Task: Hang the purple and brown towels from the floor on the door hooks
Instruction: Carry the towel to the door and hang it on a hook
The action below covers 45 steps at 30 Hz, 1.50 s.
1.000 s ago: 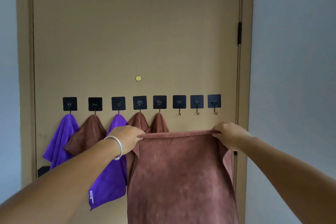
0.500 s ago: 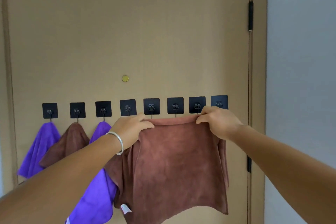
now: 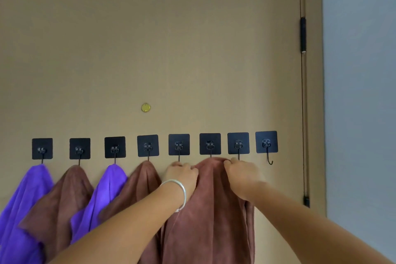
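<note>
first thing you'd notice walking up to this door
A row of eight black hooks runs across the tan door, with purple and brown towels hanging from the left ones. At the sixth hook, the left hand and right hand bunch a brown towel. Only the rightmost hook is plainly bare.

A round brass peephole (image 3: 145,107) sits mid-panel. A black hinge (image 3: 303,34) is mounted on the right edge near the top; a second hinge (image 3: 306,201) sits lower. A tan frame (image 3: 313,92) borders a grey-blue wall (image 3: 360,92).
</note>
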{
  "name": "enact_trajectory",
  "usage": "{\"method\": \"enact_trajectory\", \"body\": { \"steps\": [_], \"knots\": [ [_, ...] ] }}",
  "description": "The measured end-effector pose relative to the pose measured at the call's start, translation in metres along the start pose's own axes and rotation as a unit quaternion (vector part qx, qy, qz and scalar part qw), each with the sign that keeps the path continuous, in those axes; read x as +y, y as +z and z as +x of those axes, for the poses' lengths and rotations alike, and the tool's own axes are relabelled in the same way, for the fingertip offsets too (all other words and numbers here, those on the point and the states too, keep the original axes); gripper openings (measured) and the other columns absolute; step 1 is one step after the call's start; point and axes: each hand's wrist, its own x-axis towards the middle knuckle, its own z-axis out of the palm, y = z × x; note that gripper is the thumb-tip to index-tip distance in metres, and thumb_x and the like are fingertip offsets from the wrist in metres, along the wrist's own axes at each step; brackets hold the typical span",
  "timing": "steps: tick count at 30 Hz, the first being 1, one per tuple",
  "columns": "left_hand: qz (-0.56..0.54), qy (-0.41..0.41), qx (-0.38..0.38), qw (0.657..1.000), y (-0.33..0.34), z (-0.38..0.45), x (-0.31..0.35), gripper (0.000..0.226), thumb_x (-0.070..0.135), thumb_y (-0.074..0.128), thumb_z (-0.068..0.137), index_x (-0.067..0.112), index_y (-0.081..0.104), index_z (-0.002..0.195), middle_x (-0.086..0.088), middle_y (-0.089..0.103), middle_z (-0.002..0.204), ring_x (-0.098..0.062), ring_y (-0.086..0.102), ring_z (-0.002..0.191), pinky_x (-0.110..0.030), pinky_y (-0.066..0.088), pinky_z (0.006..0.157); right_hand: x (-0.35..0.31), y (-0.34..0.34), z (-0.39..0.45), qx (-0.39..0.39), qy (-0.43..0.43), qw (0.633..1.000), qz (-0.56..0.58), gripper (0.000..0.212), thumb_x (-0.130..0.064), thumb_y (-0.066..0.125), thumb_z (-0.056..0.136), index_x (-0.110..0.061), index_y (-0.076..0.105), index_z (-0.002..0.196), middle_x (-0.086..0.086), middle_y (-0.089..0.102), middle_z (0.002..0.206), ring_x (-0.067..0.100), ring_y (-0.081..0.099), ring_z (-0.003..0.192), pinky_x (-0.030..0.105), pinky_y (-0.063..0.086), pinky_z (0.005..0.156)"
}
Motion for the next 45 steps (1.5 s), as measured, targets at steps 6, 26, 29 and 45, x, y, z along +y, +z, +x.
{"method": "enact_trajectory", "body": {
  "steps": [6,26,29,45],
  "knots": [
    [-0.033,0.027,-0.104,0.994,0.007,-0.003,0.038,0.043,0.025,0.044,0.097,0.017,0.041,0.138,-0.008,0.041,0.139,-0.027,0.052,0.117,-0.042,0.044,0.092,-0.016,0.031,-0.018,-0.04,-0.021,0.999,0.025,0.026,-0.016,0.042,0.092,-0.018,0.05,0.117,0.007,0.057,0.107,0.031,0.059,0.091,0.036,0.039,0.066],
    [0.04,0.121,0.179,0.975,-0.055,0.008,0.042,0.021,0.026,0.04,0.095,0.021,0.06,0.1,0.001,0.059,0.097,-0.023,0.056,0.08,-0.033,0.027,0.056,0.044,0.018,-0.076,-0.068,0.084,0.993,-0.042,0.035,-0.038,0.036,0.099,-0.021,0.063,0.113,0.005,0.063,0.108,0.027,0.06,0.094,0.035,0.045,0.074],
    [-0.044,0.183,0.208,0.96,-0.054,0.015,0.065,0.03,0.041,0.039,0.097,0.02,0.051,0.115,-0.002,0.055,0.108,-0.025,0.056,0.094,-0.034,0.033,0.062,0.065,-0.004,-0.096,-0.08,0.162,0.982,-0.063,0.034,-0.038,0.036,0.098,-0.022,0.061,0.115,0.002,0.06,0.107,0.024,0.058,0.092,0.037,0.051,0.077],
    [-0.269,0.398,0.227,0.847,-0.066,-0.02,0.158,0.072,0.06,0.041,0.091,0.02,0.022,0.148,-0.003,0.039,0.145,-0.023,0.036,0.135,-0.039,0.029,0.109,0.05,-0.127,-0.251,-0.035,0.38,0.903,-0.195,0.053,-0.04,0.049,0.093,-0.025,0.035,0.142,0.002,0.038,0.146,0.024,0.04,0.131,0.039,0.038,0.103]
  ]
}}
